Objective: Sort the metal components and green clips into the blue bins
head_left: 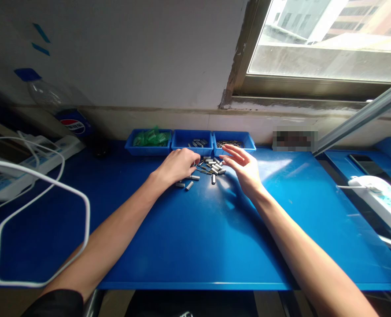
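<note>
My left hand (180, 164) hovers over the left side of a loose pile of small grey metal pieces (213, 166) on the blue tabletop. Its fingers curl inward and the thumb meets them; whatever may be in the pinch is too small to make out. At the pile's right edge is my right hand (243, 166), its fingers apart and nothing seen in its grasp. Among the grey pieces lie a few thin dark pins (204, 171). More short grey pieces lie below the left hand, one of them a grey bar (189, 186).
Behind the hands stand three blue bins: a left bin (147, 152) with green wrapped items, a middle bin (192, 133) with grey pieces, a right bin (245, 134) with thin brownish pins. A white cable (88, 211) loops at left near a cola bottle (73, 121). A power strip (380, 198) lies right.
</note>
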The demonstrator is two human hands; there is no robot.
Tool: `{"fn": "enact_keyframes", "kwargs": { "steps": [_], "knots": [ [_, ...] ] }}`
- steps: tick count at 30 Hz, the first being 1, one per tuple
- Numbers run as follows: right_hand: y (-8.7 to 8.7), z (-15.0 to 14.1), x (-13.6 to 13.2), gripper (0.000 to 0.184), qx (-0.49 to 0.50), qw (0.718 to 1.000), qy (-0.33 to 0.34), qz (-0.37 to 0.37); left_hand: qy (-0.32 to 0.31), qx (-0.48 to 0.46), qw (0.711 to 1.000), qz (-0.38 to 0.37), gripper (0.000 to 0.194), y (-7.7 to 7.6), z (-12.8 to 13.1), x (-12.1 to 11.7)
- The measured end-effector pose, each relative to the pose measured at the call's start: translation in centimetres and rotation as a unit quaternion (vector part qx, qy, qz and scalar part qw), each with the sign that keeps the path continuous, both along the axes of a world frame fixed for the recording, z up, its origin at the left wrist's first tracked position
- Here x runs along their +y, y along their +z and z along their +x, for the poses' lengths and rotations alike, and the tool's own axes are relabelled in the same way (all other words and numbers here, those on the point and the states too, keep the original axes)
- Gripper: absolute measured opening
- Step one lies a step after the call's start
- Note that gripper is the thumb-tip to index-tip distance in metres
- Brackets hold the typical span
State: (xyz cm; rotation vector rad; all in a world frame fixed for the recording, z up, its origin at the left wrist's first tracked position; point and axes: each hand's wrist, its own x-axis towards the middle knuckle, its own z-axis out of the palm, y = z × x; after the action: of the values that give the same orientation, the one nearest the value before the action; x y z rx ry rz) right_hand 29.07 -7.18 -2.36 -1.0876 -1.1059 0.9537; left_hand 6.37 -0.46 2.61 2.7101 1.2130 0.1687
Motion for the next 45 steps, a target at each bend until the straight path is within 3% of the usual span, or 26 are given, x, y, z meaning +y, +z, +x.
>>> {"fn": "enact_keyframes", "kwargs": {
  "steps": [13, 23, 27, 32, 39, 45],
  "knots": [
    [0.0, -0.4, -0.2, 0.040, -0.011, 1.000, 0.006, -0.011, -0.013, -0.068, 0.998, -0.011, 0.024, -1.6, 0.3, 0.2],
    [0.5, -0.6, -0.3, 0.039, -0.023, 0.999, 0.012, -0.036, -0.062, -0.180, 0.978, -0.090, 0.023, 0.6, -0.9, 0.7],
    [0.6, -0.8, -0.4, 0.036, -0.057, 0.997, 0.031, -0.051, -0.096, -0.211, 0.970, -0.073, 0.027, 1.3, -0.6, 0.2],
    [0.4, -1.0, -0.7, 0.039, -0.098, 0.991, 0.079, -0.052, -0.129, -0.216, 0.966, -0.059, 0.032, 1.0, 0.2, -0.6],
    [0.5, -1.5, -0.9, 0.035, -0.086, 0.988, 0.111, -0.070, -0.136, -0.202, 0.969, -0.035, 0.031, 0.6, 0.4, -0.6],
    [0.5, -1.6, -1.0, 0.043, -0.098, 0.982, 0.148, -0.066, -0.138, -0.206, 0.967, -0.052, 0.030, 0.1, 0.5, -0.6]
  ]
}}
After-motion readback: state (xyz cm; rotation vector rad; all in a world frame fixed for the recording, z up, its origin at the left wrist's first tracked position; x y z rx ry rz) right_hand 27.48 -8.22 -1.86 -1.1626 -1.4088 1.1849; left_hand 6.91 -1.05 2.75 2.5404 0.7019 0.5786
